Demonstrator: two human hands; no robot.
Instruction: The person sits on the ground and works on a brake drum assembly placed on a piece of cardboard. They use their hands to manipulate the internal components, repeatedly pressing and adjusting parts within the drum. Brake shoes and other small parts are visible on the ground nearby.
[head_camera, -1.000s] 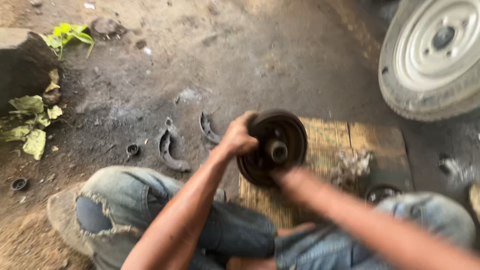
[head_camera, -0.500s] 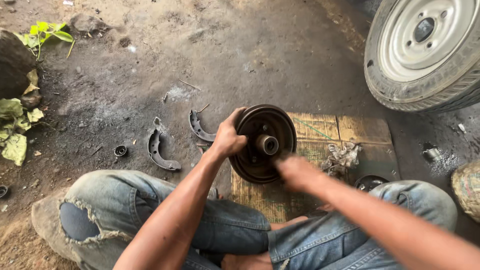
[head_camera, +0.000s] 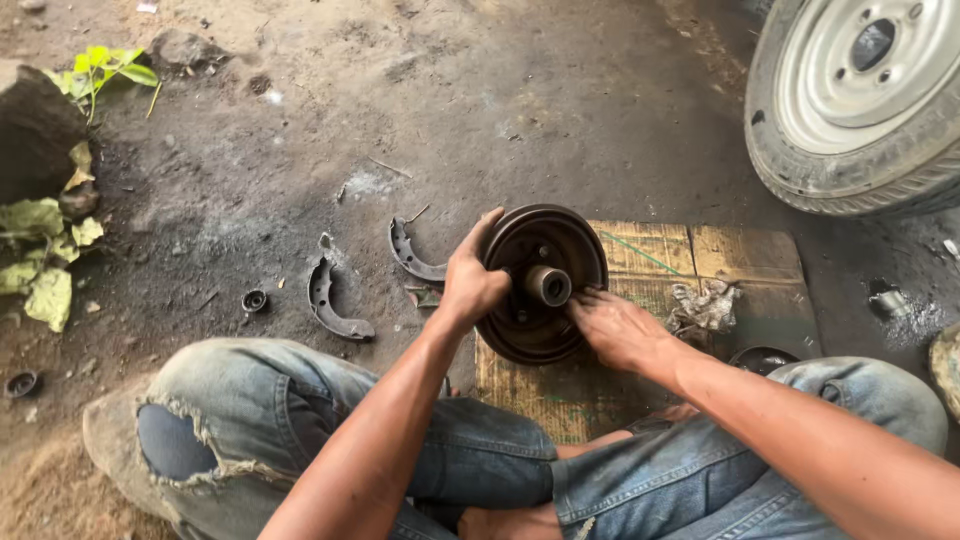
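Note:
A dark, rusty brake drum (head_camera: 545, 250) stands tilted on its edge on a flattened piece of cardboard (head_camera: 690, 255), its open side with the centre hub (head_camera: 549, 285) facing me. My left hand (head_camera: 468, 280) grips the drum's left rim. My right hand (head_camera: 615, 325) rests on the drum's lower right side, fingers reaching toward the hub. Whether those fingers hold anything is hidden.
Two curved brake shoes (head_camera: 335, 300) (head_camera: 412, 255) lie on the dirt left of the drum, with a small round cap (head_camera: 254, 300) nearby. A crumpled rag (head_camera: 705, 305) sits on the cardboard. A tyre on a white wheel (head_camera: 860, 95) stands at the upper right. My jeans-clad legs fill the foreground.
My right hand has come in from the drum's lower right and now touches it near the hub. The left hand has kept its grip on the rim. The view shifted slightly.

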